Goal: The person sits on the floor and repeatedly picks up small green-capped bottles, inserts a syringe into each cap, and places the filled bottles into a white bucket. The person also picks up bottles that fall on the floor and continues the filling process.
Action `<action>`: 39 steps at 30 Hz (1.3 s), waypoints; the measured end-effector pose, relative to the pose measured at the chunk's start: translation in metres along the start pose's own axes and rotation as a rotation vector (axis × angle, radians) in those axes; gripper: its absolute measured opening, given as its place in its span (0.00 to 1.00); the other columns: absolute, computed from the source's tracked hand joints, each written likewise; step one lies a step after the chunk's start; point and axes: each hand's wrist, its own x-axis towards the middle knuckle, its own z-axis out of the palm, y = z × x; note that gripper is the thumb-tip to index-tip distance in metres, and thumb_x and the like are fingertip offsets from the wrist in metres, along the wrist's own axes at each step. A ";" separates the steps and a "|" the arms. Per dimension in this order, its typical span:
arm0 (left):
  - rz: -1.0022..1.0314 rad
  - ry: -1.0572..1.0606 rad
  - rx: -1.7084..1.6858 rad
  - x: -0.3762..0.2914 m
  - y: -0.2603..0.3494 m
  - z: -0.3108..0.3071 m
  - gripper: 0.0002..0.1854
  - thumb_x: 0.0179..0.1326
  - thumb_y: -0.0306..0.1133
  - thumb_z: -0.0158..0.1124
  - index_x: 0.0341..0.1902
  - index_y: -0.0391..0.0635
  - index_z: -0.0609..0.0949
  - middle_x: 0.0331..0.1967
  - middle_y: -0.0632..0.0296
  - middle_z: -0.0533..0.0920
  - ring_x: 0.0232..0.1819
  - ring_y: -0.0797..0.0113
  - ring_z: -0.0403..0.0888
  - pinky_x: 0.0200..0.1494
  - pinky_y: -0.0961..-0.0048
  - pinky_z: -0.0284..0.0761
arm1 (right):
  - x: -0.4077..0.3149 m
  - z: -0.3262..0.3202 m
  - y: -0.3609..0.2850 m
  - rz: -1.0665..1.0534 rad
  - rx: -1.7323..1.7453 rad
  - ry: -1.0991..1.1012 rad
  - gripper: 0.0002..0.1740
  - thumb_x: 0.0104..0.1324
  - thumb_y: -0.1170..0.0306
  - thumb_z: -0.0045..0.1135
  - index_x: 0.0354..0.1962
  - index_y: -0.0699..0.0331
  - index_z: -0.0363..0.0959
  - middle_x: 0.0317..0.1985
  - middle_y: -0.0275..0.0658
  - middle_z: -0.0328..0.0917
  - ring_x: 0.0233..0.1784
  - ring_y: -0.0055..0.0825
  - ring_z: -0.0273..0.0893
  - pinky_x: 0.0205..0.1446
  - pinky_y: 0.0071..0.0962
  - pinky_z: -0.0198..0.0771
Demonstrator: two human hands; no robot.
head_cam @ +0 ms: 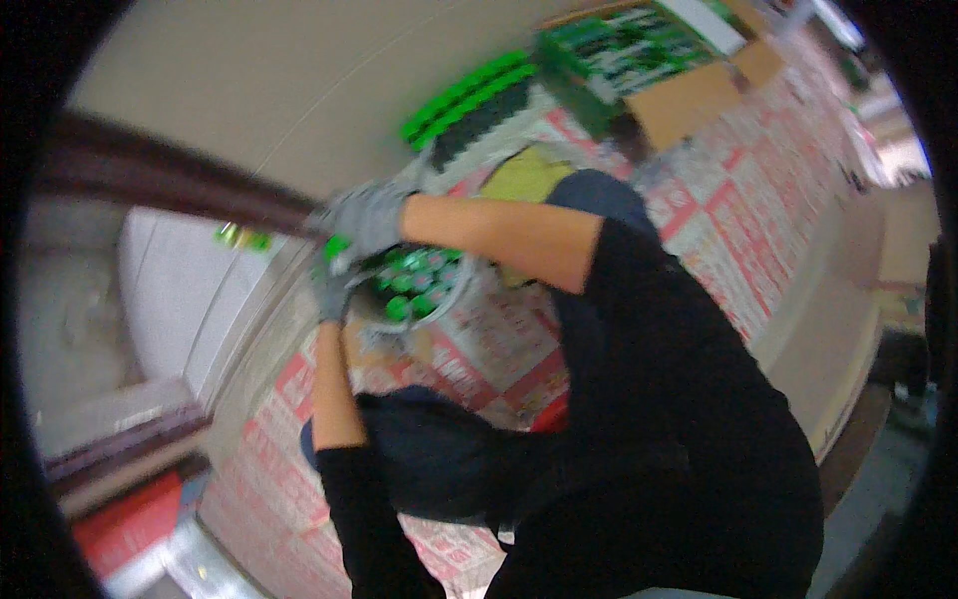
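Both hands wear grey work gloves and meet at the left rim of a round bucket [449,303]. My right hand [368,219] is above, back of the glove up, by the end of a dark brown frame bar [187,180]. My left hand [331,290] is just below it. A small bright green piece [337,245] shows between the hands; blur hides which fingers grip it. Inside the bucket lie several green pieces [412,281], with some lighter parts among them.
Red-and-white printed sheeting [479,352] covers the floor around my knees. Toward the upper right stand bright green strips [471,97] along a beige wall [299,82] and an open cardboard box [685,101] of green items. A pale curved panel [202,292] is at left.
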 end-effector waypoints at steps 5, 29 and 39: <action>-0.081 -0.252 0.029 0.024 0.039 -0.011 0.29 0.42 0.52 0.72 0.44 0.44 0.80 0.35 0.48 0.83 0.39 0.49 0.81 0.41 0.57 0.75 | 0.000 0.009 -0.003 0.129 -0.105 -0.101 0.23 0.59 0.49 0.51 0.36 0.60 0.79 0.35 0.50 0.80 0.39 0.46 0.80 0.44 0.44 0.72; -0.138 -0.141 -0.197 0.016 -0.003 0.011 0.26 0.49 0.35 0.76 0.49 0.37 0.76 0.40 0.57 0.82 0.40 0.66 0.79 0.49 0.68 0.74 | -0.491 -0.004 0.213 1.259 -0.165 -0.105 0.27 0.61 0.53 0.54 0.54 0.58 0.69 0.52 0.51 0.74 0.53 0.47 0.75 0.53 0.42 0.70; -0.186 -0.159 -0.122 0.017 0.004 0.007 0.27 0.49 0.37 0.76 0.49 0.37 0.76 0.43 0.55 0.82 0.44 0.64 0.79 0.50 0.68 0.73 | -0.419 0.013 0.373 1.193 -0.545 -0.344 0.28 0.63 0.55 0.46 0.58 0.56 0.66 0.66 0.46 0.61 0.68 0.59 0.56 0.56 0.83 0.30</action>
